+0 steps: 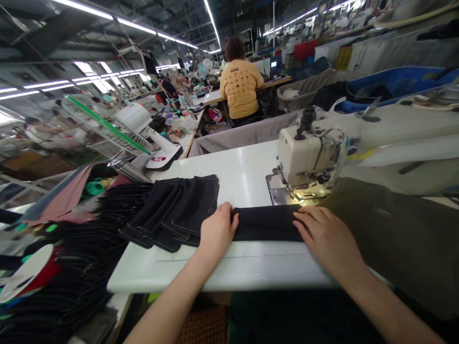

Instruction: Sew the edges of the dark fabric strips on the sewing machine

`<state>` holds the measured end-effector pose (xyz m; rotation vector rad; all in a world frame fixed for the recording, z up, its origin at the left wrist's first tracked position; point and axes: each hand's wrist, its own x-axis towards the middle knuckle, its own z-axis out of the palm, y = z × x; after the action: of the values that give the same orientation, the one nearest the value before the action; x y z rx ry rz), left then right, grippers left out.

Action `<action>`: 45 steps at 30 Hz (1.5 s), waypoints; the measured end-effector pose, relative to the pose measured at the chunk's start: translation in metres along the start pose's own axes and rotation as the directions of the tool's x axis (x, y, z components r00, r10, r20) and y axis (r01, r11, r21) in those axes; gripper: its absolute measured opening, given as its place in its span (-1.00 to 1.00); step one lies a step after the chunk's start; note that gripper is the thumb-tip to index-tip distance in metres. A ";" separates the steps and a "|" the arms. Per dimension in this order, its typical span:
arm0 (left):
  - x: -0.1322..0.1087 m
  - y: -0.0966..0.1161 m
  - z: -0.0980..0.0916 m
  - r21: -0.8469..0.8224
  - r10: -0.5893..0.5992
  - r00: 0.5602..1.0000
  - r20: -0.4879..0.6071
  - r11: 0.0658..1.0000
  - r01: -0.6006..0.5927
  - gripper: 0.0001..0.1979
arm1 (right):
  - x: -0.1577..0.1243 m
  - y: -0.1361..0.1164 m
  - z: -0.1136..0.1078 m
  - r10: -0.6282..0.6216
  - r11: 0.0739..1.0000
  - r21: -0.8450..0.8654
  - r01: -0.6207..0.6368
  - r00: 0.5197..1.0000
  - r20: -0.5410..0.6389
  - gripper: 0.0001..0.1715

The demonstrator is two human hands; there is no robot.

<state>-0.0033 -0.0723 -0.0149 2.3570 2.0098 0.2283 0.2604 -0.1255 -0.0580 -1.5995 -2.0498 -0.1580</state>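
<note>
On the white table, just in front of the sewing machine, a dark fabric strip lay flat and crosswise, spanning the gap between the 2 hands. Its right end sat close below the machine's needle plate.

The left hand rested at the strip's left end, knuckles up and fingers curled downward, with the thumb lying against the cloth. Whether it pinched the edge or only pressed on it could not be told. The right hand lay palm down on the strip's right end, fingers stretched out and close together, flat on the fabric.

Just beside the left hand, a stack of dark stitched pieces was fanned on the table. An olive cloth was spread to the right of the right hand. Farther back, a person in a yellow shirt sat facing away.
</note>
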 end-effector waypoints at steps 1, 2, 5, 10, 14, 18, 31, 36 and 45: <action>-0.001 0.000 0.000 0.051 0.098 0.994 -0.044 0.994 -0.096 -0.83 | 0.000 0.002 0.000 -0.016 1.000 0.019 0.016 1.000 -0.005 -0.70; -0.001 0.000 0.000 0.078 0.229 0.971 -0.066 0.971 -0.224 -0.75 | 0.001 0.004 0.000 -0.039 0.998 0.039 0.039 0.999 -0.009 -0.71; 0.004 -0.001 0.000 0.037 0.570 0.822 0.009 0.821 -0.570 -0.59 | 0.002 0.011 -0.003 -0.116 0.990 0.081 0.116 0.993 -0.005 -0.73; 0.018 0.018 -0.001 0.113 0.476 0.869 0.137 0.864 -0.491 -0.72 | -0.001 0.013 -0.010 -0.112 0.992 0.055 0.109 0.992 0.056 -0.75; 0.043 0.044 0.003 0.103 0.407 0.909 0.096 0.904 -0.415 -0.63 | -0.002 0.004 -0.012 -0.052 0.997 0.067 0.047 0.995 0.083 -0.73; 0.081 0.063 0.010 -0.029 0.451 0.887 0.095 0.892 -0.451 -0.61 | -0.004 -0.006 -0.014 -0.029 0.997 0.078 0.023 0.996 0.083 -0.75; 0.122 0.084 0.029 -0.157 0.571 0.816 0.087 0.817 -0.555 -0.55 | -0.005 0.005 -0.004 0.016 0.996 0.083 -0.017 1.000 0.020 -0.72; 0.125 0.083 0.034 -0.180 0.585 0.809 0.063 0.804 -0.567 -0.56 | -0.005 0.005 -0.004 0.015 0.996 0.087 -0.017 1.000 0.015 -0.69; 0.129 0.082 0.041 -0.177 0.610 0.792 0.032 0.783 -0.596 -0.60 | -0.003 0.004 -0.005 0.030 0.995 0.096 -0.034 0.999 0.037 -0.72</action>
<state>0.1018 0.0439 -0.0341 2.7620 1.0789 0.2772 0.2668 -0.1294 -0.0561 -1.5856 -2.0252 -0.0193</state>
